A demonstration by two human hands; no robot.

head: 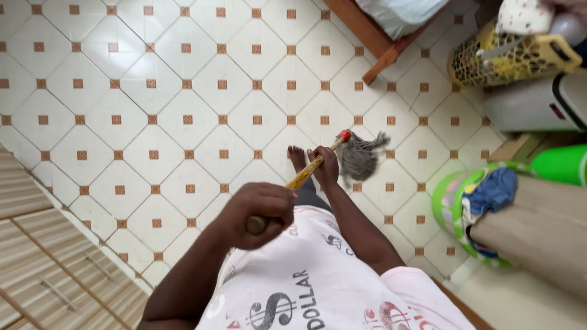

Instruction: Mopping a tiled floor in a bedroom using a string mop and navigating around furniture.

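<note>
The left hand (257, 214) is fisted around the top end of the mop handle (306, 173), held close to the chest; the right hand (326, 168), arm stretched forward, grips the handle lower down. The grey mop head (361, 157) rests on the tiled floor (153, 110) beside a bare foot (298, 157). A green basket (449, 205) stands to the right, a yellow patterned bag (507, 58) beyond it.

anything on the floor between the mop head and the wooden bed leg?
Nothing: in the head view only bare floor tiles lie between the grey mop head and the wooden bed leg.
</note>
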